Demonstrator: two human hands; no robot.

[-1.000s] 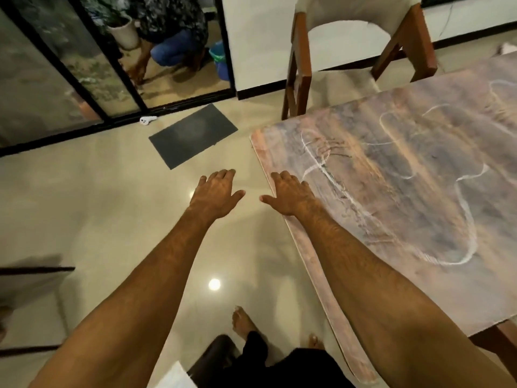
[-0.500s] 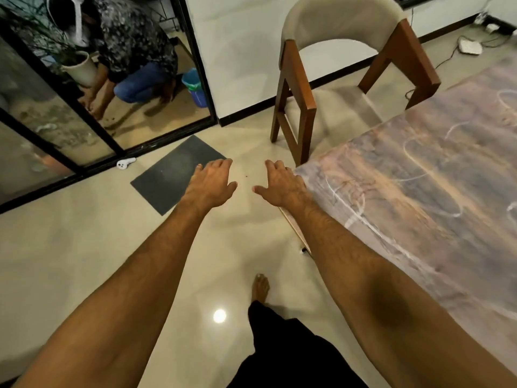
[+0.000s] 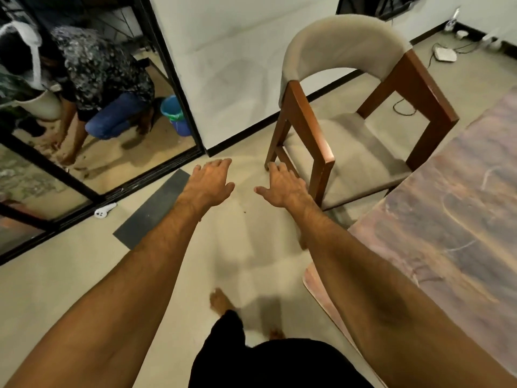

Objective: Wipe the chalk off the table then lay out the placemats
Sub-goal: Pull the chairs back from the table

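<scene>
Brown, streaky wood grain covers the bench (image 3: 453, 225), which fills the right side of the view with its rounded corner low and near the person's right forearm. Faint white chalk lines (image 3: 458, 247) curl across its top, thin and partly blurred. No placemats or cloth show anywhere in view.

Both arms reach forward over the pale floor (image 3: 70, 275), palms down. The left hand (image 3: 209, 186) has its fingers (image 3: 221, 163) spread loosely and flat, with nothing in its grasp. The right hand (image 3: 282, 186) is the same, fingers extended and thumb out to the side, empty, with its fingertips close to the front leg of a chair (image 3: 361, 116). Neither hand touches the bench.

The chair has a dark wooden frame, a beige padded seat and a curved beige back, and stands at the far end of the bench. A dark grey mat (image 3: 151, 211) lies on the floor beyond the left hand, beside a glass door with a black frame (image 3: 167, 77). Behind the glass another person (image 3: 109, 85) crouches near a blue bucket (image 3: 174, 113). The wearer's bare feet (image 3: 221, 301) and dark trousers show at the bottom.
</scene>
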